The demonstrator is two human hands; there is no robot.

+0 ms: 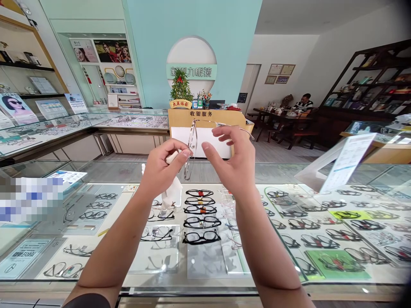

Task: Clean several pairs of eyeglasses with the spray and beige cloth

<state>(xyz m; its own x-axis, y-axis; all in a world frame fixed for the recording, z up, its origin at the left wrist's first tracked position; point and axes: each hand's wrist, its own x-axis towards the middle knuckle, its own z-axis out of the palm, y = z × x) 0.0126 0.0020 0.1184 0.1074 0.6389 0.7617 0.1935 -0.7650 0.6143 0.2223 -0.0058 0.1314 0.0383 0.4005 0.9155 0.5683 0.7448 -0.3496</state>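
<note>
My left hand (165, 167) pinches the rim of a pair of thin clear-framed eyeglasses (188, 170), held up edge-on above the glass counter. Bunched in the same hand is a white tissue or cloth (172, 192), its loose end hanging below the fingers. My right hand (236, 158) is just right of the lenses, thumb and fingers apart. One temple of the eyeglasses runs to the right behind its fingers; whether they touch it I cannot tell. Under the hands, a column of black-framed glasses (201, 222) lies inside the display case.
The glass display counter (154, 291) spans the front, with many frames inside. A white sign stand (348, 164) rises on its right. Beyond are a wooden cashier desk (180, 117) with a plant (180, 90), another display case (135, 122) and a person (304, 102) seated at a dark table.
</note>
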